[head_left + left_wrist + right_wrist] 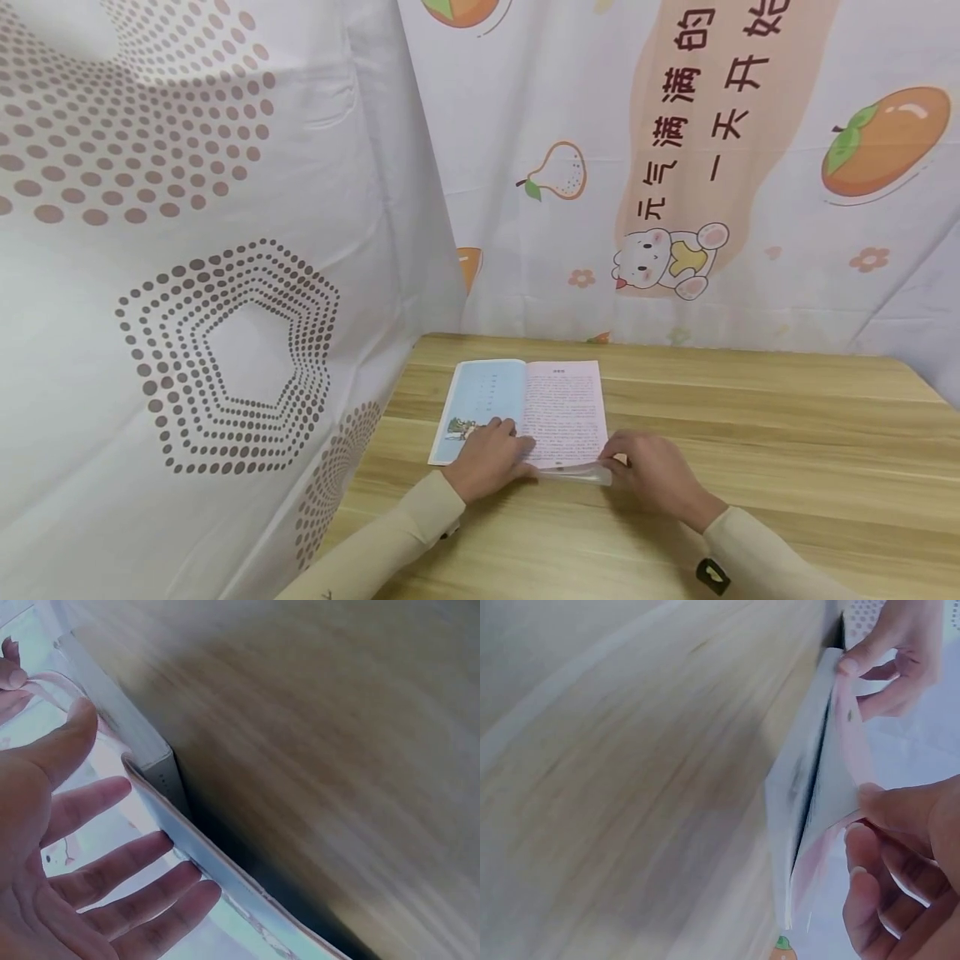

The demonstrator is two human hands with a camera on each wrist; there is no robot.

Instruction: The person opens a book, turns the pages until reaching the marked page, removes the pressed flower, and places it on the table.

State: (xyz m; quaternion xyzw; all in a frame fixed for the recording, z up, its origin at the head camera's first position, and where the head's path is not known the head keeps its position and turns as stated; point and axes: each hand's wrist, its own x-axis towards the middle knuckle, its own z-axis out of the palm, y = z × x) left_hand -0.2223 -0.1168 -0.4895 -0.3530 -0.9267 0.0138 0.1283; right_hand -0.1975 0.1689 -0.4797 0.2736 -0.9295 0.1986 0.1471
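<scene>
A: What writing are we managing to read?

B: On the back curtain [510,108] we are making out brown characters [667,108], 元气满满的 and 一天开始, climbing in two lines over a peach band. Beside their lower end we are seeing a white cartoon animal [663,262] lying sideways.

A: And the book [562,408]?

B: We are finding it open on the wooden table [750,417], near the left-hand curtain [247,358]. Its blue left page [491,387] is carrying a few short lines above a small drawing [459,429]; its pink right page [562,429] is showing a heading over dense rows of print. We are getting only blurred strokes from all of it, too small to read.

A: What are our two hands doing?

B: They are working apart, both at the book's lower edge. Our left hand [491,454] is resting over the lower middle of the spread, its fingers straight and spaced in the left wrist view. Our right hand [652,471] is pinching the lower outer corner of the right page between thumb and finger, and that edge is curving up off the pages beneath.

A: Any label on our sleeves?

B: Our right sleeve [757,550] is bearing a dark patch [712,575] with a pale mark we are failing to decipher.
</scene>
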